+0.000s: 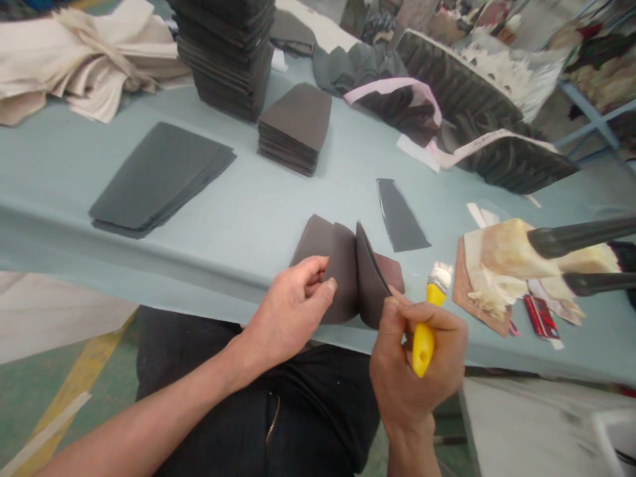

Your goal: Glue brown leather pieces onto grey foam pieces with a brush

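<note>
My right hand (420,351) is closed round a yellow-handled paintbrush (424,344), bristles upward and whitish. Its thumb and forefinger also pinch the edge of a dark brown sheet piece (368,281), which stands bent up from the table edge. My left hand (293,305) lies over the flat dark pieces (342,255) beside it, fingers loosely curled, with a gap between thumb and forefinger and nothing seen between them. A reddish-brown piece (392,270) shows behind the raised sheet. Past it, a single tapered grey piece (401,215) lies flat with a shiny, wet-looking edge.
Stacks of dark pieces stand at left (161,175), centre (295,126) and in a tall pile (223,59). Cream cloth (99,56) lies far left. Bundled dark pieces (462,86) fill the back right. At right are large black-handled brushes (517,248) and a red object (540,318).
</note>
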